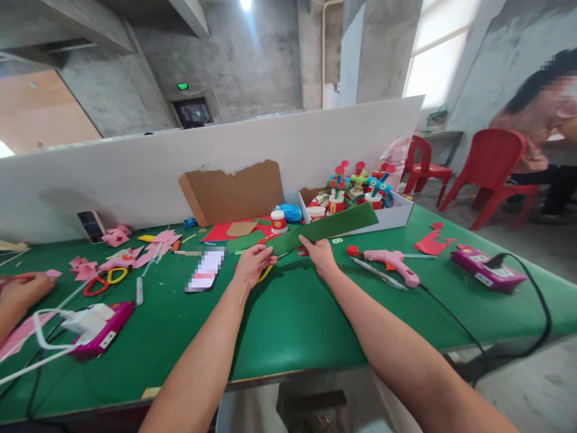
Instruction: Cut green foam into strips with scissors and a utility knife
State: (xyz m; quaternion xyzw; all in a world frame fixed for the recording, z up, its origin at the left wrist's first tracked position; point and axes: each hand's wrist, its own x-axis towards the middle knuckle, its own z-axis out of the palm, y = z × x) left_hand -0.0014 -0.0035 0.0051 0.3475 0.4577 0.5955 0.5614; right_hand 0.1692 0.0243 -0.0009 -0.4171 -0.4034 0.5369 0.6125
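Both my hands hold a long strip of dark green paper (333,227) above the green table (288,325). My left hand (253,264) pinches its near left end, fingers closed on it. My right hand (318,252) grips the strip's lower edge a little further right. The strip rises to the right, toward a white box (396,215) full of colourful craft figures. Yellow-handled scissors (265,273) lie partly hidden under my left hand.
A pink glue gun (391,262) lies right of my hands, its black cable running to a pink power strip (487,270). Left are a phone (205,270), red and yellow scissors (104,280), pink paper pieces, another power strip (104,329), and another person's hand (22,290). A seated person is far right.
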